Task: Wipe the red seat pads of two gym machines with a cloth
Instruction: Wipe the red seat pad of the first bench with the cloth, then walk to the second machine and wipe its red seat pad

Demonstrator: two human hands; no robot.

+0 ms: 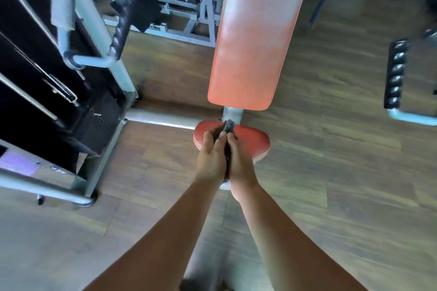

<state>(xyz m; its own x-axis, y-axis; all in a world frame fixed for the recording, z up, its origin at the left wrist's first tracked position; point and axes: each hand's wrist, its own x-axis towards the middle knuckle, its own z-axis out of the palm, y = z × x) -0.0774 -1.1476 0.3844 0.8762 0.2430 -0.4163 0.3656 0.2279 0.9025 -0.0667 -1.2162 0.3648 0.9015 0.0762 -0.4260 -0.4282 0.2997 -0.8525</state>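
Your left hand (211, 151) and right hand (238, 156) – pressed together mid-frame – both grasp a dark cloth (228, 125) above the red seat pad (253, 140); red back pad (255, 38) above.

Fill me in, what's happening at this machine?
A person stands over a gym machine, both hands together above its red seat pad. The left hand and right hand pinch a small dark cloth between them near the pad's back edge. Whether the cloth touches the pad is unclear. The long red back pad rises beyond.
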